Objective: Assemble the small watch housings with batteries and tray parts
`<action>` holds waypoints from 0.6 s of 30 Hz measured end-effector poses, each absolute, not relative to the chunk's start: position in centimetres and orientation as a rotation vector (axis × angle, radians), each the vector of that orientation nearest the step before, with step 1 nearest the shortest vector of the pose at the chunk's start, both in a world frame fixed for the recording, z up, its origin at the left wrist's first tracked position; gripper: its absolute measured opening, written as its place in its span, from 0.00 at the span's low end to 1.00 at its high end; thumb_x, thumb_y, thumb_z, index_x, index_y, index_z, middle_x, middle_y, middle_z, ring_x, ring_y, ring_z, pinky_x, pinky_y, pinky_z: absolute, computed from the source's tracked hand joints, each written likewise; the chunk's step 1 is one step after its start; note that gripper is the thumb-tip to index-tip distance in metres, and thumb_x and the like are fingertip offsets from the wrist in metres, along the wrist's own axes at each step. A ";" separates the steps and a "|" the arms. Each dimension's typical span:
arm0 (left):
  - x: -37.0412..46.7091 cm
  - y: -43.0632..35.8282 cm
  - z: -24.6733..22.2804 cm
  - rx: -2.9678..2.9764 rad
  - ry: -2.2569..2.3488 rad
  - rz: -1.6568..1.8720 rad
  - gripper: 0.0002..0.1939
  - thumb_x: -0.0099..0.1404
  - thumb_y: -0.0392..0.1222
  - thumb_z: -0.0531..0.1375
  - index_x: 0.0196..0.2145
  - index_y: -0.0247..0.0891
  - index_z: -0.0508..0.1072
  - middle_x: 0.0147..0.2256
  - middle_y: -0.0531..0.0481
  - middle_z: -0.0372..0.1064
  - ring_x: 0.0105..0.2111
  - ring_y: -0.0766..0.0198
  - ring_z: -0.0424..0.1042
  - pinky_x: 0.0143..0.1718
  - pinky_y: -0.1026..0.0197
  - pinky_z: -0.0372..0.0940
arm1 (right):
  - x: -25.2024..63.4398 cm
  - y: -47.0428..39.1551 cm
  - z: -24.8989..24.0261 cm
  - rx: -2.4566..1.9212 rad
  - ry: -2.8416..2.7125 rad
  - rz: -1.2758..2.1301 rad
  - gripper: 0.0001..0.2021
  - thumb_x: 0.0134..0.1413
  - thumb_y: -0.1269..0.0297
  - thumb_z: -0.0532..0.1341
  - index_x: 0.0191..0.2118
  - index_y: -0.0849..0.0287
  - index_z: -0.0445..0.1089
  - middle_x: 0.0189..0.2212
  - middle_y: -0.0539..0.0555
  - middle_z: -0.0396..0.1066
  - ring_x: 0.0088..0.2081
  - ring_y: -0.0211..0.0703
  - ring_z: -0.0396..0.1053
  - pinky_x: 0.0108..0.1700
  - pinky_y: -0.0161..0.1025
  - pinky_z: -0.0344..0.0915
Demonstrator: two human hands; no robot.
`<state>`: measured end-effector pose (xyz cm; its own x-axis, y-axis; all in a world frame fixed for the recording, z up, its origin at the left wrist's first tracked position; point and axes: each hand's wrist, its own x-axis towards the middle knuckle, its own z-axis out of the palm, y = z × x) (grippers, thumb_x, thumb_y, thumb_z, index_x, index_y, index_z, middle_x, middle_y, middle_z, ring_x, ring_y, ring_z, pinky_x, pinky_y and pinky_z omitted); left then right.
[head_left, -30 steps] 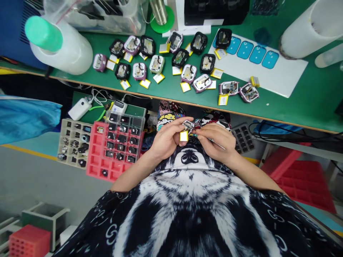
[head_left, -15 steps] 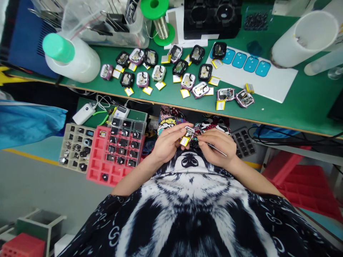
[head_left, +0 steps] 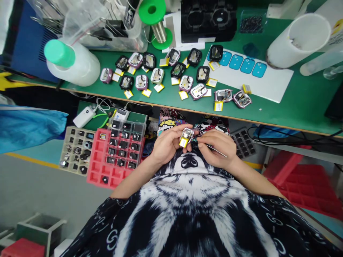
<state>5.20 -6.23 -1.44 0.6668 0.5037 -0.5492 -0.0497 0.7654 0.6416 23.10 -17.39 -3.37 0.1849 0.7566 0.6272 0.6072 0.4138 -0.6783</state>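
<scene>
Over my lap, my left hand [head_left: 168,144] is closed around a small opened smartwatch case [head_left: 188,132]. From the case hangs a yellow-edged battery [head_left: 183,142], its white face toward me. My right hand [head_left: 217,147] pinches slim metal tweezers [head_left: 218,152], whose rear end sticks out below the palm. Their tip reaches the right side of the case; exactly what it touches is too small to tell. On the bench lie several more opened watch cases [head_left: 185,83], black, purple and pale, most with batteries beside them.
The green bench [head_left: 294,110] has its front edge just beyond my hands. A white bottle [head_left: 77,66], a solder spool [head_left: 159,34] and a white cup [head_left: 300,43] stand on it. At lower left are a red tray [head_left: 95,162] and a beige tray [head_left: 66,150] of small parts.
The watch case in my left hand has tipped, so more of its inside faces me, and the left fingers have shifted slightly. My right hand stays nearly in place.
</scene>
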 end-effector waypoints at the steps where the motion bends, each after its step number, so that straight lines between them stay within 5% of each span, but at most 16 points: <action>1: 5.2 -6.2 -1.5 0.635 0.788 0.333 0.23 0.64 0.42 0.66 0.55 0.30 0.82 0.51 0.32 0.83 0.27 0.58 0.80 0.24 0.59 0.71 | 23.1 -17.3 -3.4 -1.264 -1.515 0.158 0.12 0.64 0.75 0.69 0.50 0.55 0.78 0.36 0.54 0.83 0.35 0.47 0.82 0.39 0.45 0.82; 18: 5.4 -6.4 -1.3 0.700 0.844 0.326 0.22 0.65 0.41 0.66 0.54 0.31 0.83 0.44 0.36 0.85 0.23 0.62 0.76 0.21 0.62 0.65 | 23.5 -17.4 -3.5 -1.185 -1.609 0.183 0.16 0.63 0.76 0.69 0.54 0.57 0.78 0.39 0.57 0.84 0.40 0.50 0.83 0.43 0.48 0.84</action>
<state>5.40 -6.35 -1.34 0.6330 0.5243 -0.5696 0.0047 0.7331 0.6801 23.52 -17.44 -3.53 0.0741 0.7561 0.6503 0.5906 0.4922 -0.6395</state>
